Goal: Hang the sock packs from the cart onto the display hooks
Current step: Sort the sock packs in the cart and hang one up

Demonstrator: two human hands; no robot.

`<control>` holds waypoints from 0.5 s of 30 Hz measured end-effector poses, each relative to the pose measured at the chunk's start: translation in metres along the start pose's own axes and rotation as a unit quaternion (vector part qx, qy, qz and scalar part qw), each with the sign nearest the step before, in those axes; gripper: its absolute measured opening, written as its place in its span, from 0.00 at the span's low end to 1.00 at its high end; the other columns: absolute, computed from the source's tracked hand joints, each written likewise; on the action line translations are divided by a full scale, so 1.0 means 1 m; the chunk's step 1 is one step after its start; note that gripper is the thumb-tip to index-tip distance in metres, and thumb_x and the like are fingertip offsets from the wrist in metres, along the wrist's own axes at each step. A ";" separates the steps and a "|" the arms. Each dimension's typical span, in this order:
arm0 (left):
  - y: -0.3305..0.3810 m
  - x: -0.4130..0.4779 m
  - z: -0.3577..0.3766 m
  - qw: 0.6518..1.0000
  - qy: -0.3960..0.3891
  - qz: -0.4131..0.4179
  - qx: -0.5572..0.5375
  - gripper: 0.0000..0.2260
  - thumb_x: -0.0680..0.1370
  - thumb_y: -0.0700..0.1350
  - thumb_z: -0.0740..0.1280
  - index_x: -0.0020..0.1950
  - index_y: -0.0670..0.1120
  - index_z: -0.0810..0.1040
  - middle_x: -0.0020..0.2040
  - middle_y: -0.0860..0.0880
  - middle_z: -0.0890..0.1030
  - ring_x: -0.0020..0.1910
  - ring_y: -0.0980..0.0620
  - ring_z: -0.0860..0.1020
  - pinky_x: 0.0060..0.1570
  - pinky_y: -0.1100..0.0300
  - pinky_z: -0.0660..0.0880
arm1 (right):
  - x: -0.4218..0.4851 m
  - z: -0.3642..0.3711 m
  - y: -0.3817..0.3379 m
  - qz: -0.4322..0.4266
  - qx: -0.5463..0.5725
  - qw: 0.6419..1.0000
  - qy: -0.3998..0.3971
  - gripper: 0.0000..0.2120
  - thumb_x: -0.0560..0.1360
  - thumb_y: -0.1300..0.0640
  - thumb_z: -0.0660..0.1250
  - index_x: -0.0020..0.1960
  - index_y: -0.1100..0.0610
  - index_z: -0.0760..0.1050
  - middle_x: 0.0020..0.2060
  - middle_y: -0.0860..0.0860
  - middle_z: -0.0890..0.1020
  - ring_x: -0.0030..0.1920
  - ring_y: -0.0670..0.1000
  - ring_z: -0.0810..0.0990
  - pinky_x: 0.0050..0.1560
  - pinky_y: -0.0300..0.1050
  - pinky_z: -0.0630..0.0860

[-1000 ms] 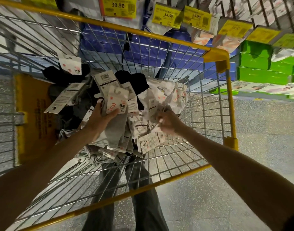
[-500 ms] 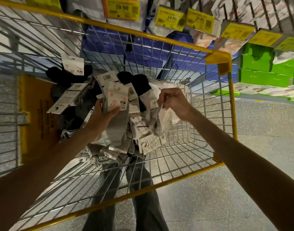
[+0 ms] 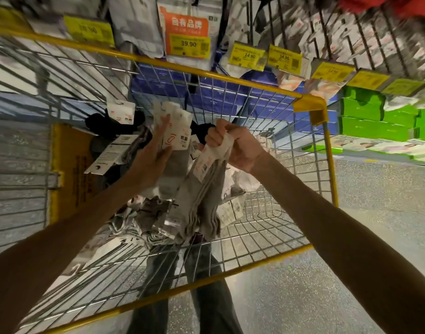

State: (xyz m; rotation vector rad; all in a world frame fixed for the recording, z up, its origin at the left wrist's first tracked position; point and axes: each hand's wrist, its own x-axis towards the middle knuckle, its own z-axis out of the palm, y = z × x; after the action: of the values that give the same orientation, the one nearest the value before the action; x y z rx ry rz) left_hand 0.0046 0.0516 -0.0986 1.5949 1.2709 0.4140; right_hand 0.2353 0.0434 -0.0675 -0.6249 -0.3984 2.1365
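Gripping a grey sock bundle (image 3: pixel 206 189) by its top, the right hand (image 3: pixel 239 147) holds it above the cart (image 3: pixel 230 79); just left, the left hand (image 3: pixel 151 157) pinches carded sock packs (image 3: pixel 176 133), loose packs (image 3: pixel 146 213) heaped below.

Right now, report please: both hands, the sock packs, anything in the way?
Left hand holds a stack of sock packs. Right hand grips a grey sock bundle over the cart. Yellow rim between hands and display hooks.
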 end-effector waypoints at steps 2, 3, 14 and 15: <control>-0.005 -0.004 -0.003 1.000 0.002 0.009 0.005 0.28 0.84 0.41 0.58 0.80 0.59 0.51 0.77 0.47 0.63 0.63 0.59 0.70 0.49 0.80 0.68 | 0.003 0.001 0.003 -0.038 -0.045 0.994 0.094 0.15 0.67 0.76 0.60 0.31 0.60 0.78 0.32 0.55 0.81 0.38 0.52 0.80 0.61 0.57 0.74; -0.005 -0.006 -0.004 1.000 0.014 0.008 0.010 0.28 0.84 0.41 0.58 0.80 0.56 0.52 0.77 0.45 0.63 0.66 0.56 0.69 0.48 0.83 0.67 | 0.003 0.001 0.004 -0.062 -0.066 0.987 0.132 0.20 0.70 0.78 0.57 0.30 0.61 0.79 0.33 0.56 0.82 0.39 0.53 0.82 0.61 0.57 0.73; -0.034 -0.036 -0.017 0.995 0.077 -0.058 0.020 0.13 0.83 0.38 0.59 0.59 0.48 0.82 0.63 0.49 0.79 0.60 0.59 0.75 0.59 0.66 0.72 | 0.000 -0.019 0.091 0.151 -0.649 0.718 0.201 0.13 0.72 0.56 0.74 0.53 0.59 0.76 0.46 0.49 0.79 0.42 0.43 0.76 0.44 0.43 0.75; -0.039 -0.036 -0.016 0.995 0.069 -0.068 0.023 0.13 0.83 0.38 0.59 0.56 0.49 0.83 0.66 0.50 0.77 0.67 0.55 0.72 0.64 0.64 0.68 | 0.002 -0.021 0.108 0.189 -0.666 0.701 0.171 0.21 0.71 0.51 0.75 0.58 0.58 0.73 0.52 0.51 0.78 0.47 0.45 0.78 0.46 0.43 0.76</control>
State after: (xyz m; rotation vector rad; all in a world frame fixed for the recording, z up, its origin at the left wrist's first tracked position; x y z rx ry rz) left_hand -0.0418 0.0254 -0.1139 1.5279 1.4944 0.4181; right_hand 0.1763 -0.0171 -0.1380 -1.9982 -1.7661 1.6698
